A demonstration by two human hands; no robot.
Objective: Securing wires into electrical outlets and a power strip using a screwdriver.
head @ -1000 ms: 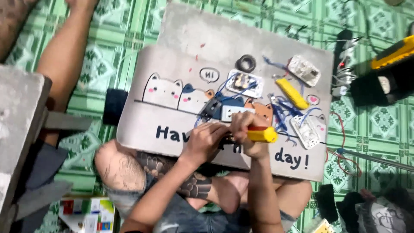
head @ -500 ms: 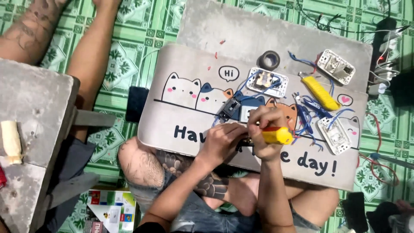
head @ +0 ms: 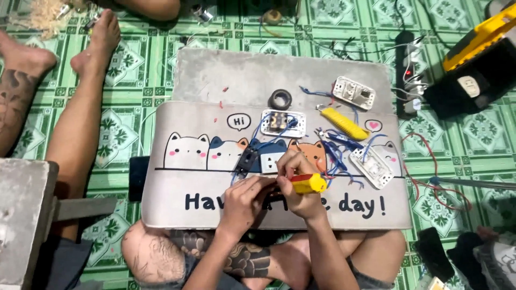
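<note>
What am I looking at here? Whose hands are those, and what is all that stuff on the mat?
The camera sits on a person's head and looks down, so you see their own two hands and crossed legs. They sit on a green patterned floor with a cartoon cat mat in front of them. The right hand grips a yellow-handled screwdriver. The left hand is right beside it, fingers at the tool's tip. On the mat lie white switch plates, blue wires, a roll of black tape and yellow-handled pliers.
</note>
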